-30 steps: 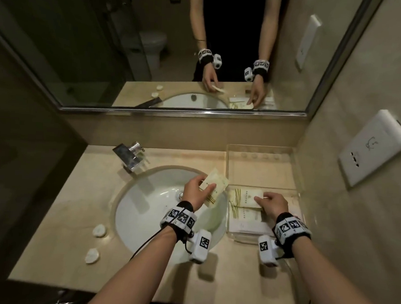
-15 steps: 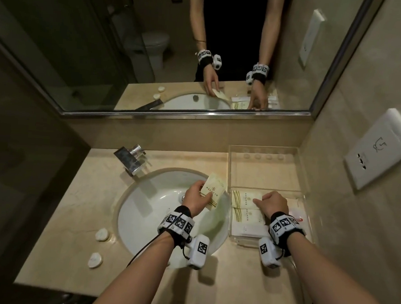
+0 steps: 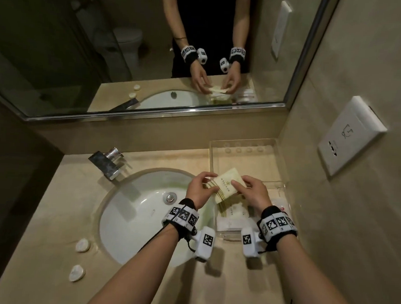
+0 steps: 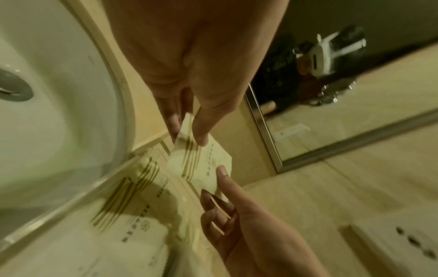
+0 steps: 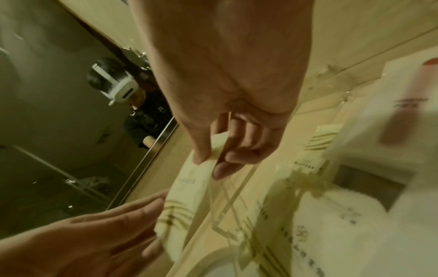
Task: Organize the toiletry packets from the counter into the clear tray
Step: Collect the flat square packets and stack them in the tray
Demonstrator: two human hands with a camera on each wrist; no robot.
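A cream toiletry packet (image 3: pixel 228 185) with gold stripes hangs in the air over the left wall of the clear tray (image 3: pixel 280 161). My left hand (image 3: pixel 201 187) pinches its left end between thumb and fingers (image 4: pixel 201 131). My right hand (image 3: pixel 251 190) pinches the right end, thumb on top (image 5: pixel 201 148) and fingers beneath. Several more packets (image 3: pixel 233 215) lie flat in the near part of the tray, partly hidden by my right wrist. One at the right bears a red mark (image 3: pixel 283 207).
The white sink basin (image 3: pixel 144 214) sits left of the tray, with a chrome tap (image 3: pixel 107 163) behind it. Two small white round soaps (image 3: pixel 82 245) lie on the counter at the left. A wall socket plate (image 3: pixel 350 135) is at the right, a mirror behind.
My right hand has lifted off the packets in the tray and taken the right end of the packet held by my left hand. That packet has moved right, over the tray edge.
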